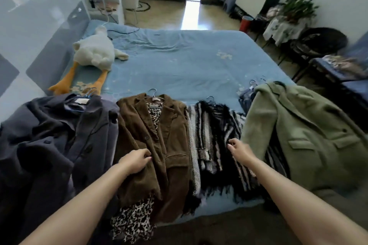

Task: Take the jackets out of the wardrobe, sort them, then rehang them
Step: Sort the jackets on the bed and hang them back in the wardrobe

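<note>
- I look down over a bed (179,61) with a pale blue quilted cover; four jackets lie side by side along its near edge, each on a hanger, none in the wardrobe, which I cannot see.
- From left: a dark navy coat (49,141), heavy and rumpled; a brown corduroy jacket (159,141) with a leopard-print garment (133,223) inside it, spilling past the hem; a black-and-white striped jacket (215,145), shaggy, with fringed edges; an olive green coat (302,141), thick and felt-like, with flap pockets.
- My left hand (137,161) rests on the brown jacket's front near its left edge, fingers curled down onto the cloth; whether they pinch it I cannot tell.
- My right hand (241,150) hovers at the striped jacket's right edge, fingers loosely bent and apart, holding nothing that I can see.
- I judge this as the sorting stage, with rehanging not yet begun.
- Risk: the hems of the brown and striped jackets hang off the bed edge, so a tug could drag them to the floor.
- Risk: the jackets touch or overlap at their sides; lifting one could pull a neighbour, and the fringe may snag a thin wire hanger (152,92).
- Risk: the leopard piece sits loose and could slip out.
- A white plush goose (95,49) with orange feet lies well apart, far left.
</note>
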